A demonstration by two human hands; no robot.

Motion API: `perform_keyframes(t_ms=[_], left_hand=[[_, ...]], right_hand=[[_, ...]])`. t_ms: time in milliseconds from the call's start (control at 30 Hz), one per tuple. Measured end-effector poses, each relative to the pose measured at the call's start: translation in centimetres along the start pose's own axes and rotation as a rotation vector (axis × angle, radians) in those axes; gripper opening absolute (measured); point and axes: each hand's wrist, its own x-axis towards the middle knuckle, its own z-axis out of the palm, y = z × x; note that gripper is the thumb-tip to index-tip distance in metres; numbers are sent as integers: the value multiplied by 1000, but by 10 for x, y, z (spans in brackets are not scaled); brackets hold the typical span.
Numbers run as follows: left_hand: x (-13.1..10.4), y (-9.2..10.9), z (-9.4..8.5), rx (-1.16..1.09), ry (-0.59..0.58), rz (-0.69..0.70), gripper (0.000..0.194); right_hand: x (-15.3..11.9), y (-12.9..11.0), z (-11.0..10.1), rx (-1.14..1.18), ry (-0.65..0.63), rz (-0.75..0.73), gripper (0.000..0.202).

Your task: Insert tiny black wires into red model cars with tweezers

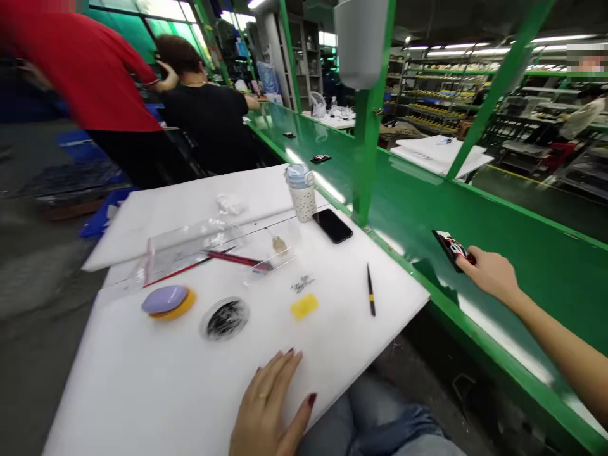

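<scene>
Over the green conveyor belt (408, 209), my right hand (491, 272) grips a flat dark piece with red and white markings (449, 248) by its near end. My left hand (268, 405) rests on the white table (156, 380) with fingers extended and nothing in it. Beyond that hand lie a yellow pad (304, 307), a scatter of tiny dark parts (303, 283) and a round clear dish of black bits (225, 318). Dark tweezers with a yellow band (371, 291) lie near the table's right edge.
A lidded cup (301, 196) and a black phone (333, 225) stand by the belt. A purple and orange case (167, 301) and a clear zip bag (185, 247) lie left. Similar dark pieces (320, 158) sit farther along the belt. A green post (365, 152) rises beside it; two people are ahead left.
</scene>
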Motion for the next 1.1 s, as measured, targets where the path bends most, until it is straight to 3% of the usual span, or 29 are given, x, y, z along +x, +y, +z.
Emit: perform_keyframes(t_ms=[67,167,233,300,367,433,500,533,600,700,800,867,967,1100], left_hand=[[4,9,-1,60,42,23,74],[8,25,-7,66,15,-74,126],[9,32,-11,29,13,-135,147],[10,36,-12,7,12,-173,146],[10,37,-11,16,-4,-190,128],[11,37,-11,21,-33,-204,113],[12,37,-10,-1,-71,-222,109],[13,38,-10,-14,-91,-236,111],[14,39,-11,-28,-114,-260,114],[15,41,-13,-33,-115,-272,111],[16,43,-15,-47,-128,-276,110],[16,42,-15,-48,-145,-279,112],[16,41,-16,-52,-169,-281,118],[15,39,-17,-71,-176,-281,126]], right_hand=[[-43,-39,-9,119,69,-198,26],[-116,-118,-5,388,131,-586,24],[-162,-166,9,476,101,-786,18],[-194,-197,25,512,42,-853,18],[-205,-207,33,518,-54,-857,23],[-194,-206,28,543,-212,-886,30],[-163,-207,11,608,-316,-945,31],[-143,-213,1,647,-283,-964,29],[-98,-240,-16,713,-72,-986,29],[-38,-306,-27,753,170,-908,23],[-3,-366,-20,704,187,-858,25],[8,-388,-17,649,153,-868,25],[14,-393,-28,605,200,-924,18],[3,-360,-60,681,391,-1058,15]])
